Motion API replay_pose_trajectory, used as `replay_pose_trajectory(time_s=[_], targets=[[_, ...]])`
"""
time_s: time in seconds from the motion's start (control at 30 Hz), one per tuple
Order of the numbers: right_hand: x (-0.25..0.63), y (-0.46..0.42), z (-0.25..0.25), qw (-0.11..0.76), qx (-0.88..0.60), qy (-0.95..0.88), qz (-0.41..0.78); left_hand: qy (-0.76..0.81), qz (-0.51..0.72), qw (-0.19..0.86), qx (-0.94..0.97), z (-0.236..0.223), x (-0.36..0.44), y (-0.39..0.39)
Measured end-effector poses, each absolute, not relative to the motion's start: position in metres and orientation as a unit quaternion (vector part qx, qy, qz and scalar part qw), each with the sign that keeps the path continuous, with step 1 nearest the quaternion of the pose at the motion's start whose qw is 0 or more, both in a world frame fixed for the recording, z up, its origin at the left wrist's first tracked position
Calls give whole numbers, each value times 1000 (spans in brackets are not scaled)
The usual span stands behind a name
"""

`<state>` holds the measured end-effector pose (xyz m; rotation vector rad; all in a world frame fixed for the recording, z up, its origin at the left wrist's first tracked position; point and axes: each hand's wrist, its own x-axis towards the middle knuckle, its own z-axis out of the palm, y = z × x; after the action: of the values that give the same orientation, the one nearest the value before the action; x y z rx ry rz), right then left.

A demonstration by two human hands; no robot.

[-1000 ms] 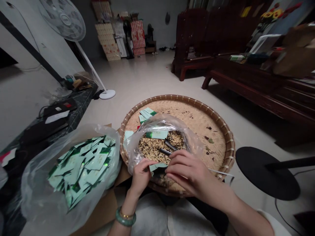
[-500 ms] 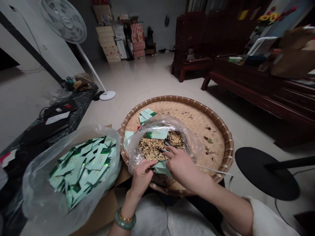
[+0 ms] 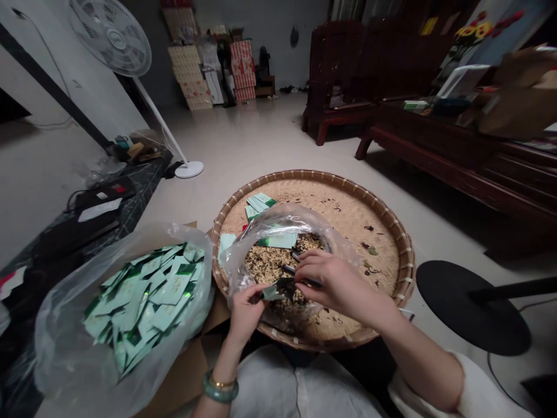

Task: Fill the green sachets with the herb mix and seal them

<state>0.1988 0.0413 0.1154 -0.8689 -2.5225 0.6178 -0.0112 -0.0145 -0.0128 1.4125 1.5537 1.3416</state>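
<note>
My left hand (image 3: pixel 248 307) pinches the left end of a pale green packet (image 3: pixel 273 291) over a clear plastic bag (image 3: pixel 237 270). My right hand (image 3: pixel 324 276) is closed around a slim dark tool with two shiny ends (image 3: pixel 289 269); its exact kind is unclear. Its fingertips are at the packet's right end, where a dark opening or contents show. Below lies a loose mix of pale and dark bits (image 3: pixel 266 258) inside the bag, with another green packet (image 3: pixel 278 240) on top. The bag rests on a round woven bamboo tray (image 3: pixel 333 186).
On the left, a big plastic bag (image 3: pixel 56 348) holds many green packets (image 3: pixel 148 290). More flat packets (image 3: pixel 260 203) lie on the tray's far left. A white fan (image 3: pixel 189 169) stands beyond, a round black base (image 3: pixel 472 307) at right, and dark wooden furniture (image 3: pixel 435 145) behind.
My right hand has drawn back slightly and turned, its fingers now curled around the dark tool. The packet in my left hand has tilted up, showing a dark area at its right end.
</note>
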Motion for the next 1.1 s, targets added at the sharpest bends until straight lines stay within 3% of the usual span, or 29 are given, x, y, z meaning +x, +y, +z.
replay_pose_trajectory(time_s=[0.2, 0.53, 0.63, 0.73, 0.87, 0.97, 1.1], targets=[[206, 36, 118, 301, -333, -862, 236, 561, 566, 290, 530, -7, -15, -17], [197, 22, 115, 225, -250, -884, 327, 525, 591, 305, 531, 5, -10, -19], [184, 27, 97, 272, -274, -854, 348, 536, 554, 357, 527, 3, -6, -21], [174, 41, 74, 337, -349, -770, 414, 522, 489, 490, 498, 7, -2, -26], [172, 57, 48, 323, -418, -658, 536, 482, 411, 645, 427, 19, 1, -28], [171, 60, 38, 329, -434, -622, 563, 485, 414, 664, 391, 21, 4, -26], [174, 59, 44, 402, -406, -632, 523, 524, 427, 608, 416, 15, 8, -23]])
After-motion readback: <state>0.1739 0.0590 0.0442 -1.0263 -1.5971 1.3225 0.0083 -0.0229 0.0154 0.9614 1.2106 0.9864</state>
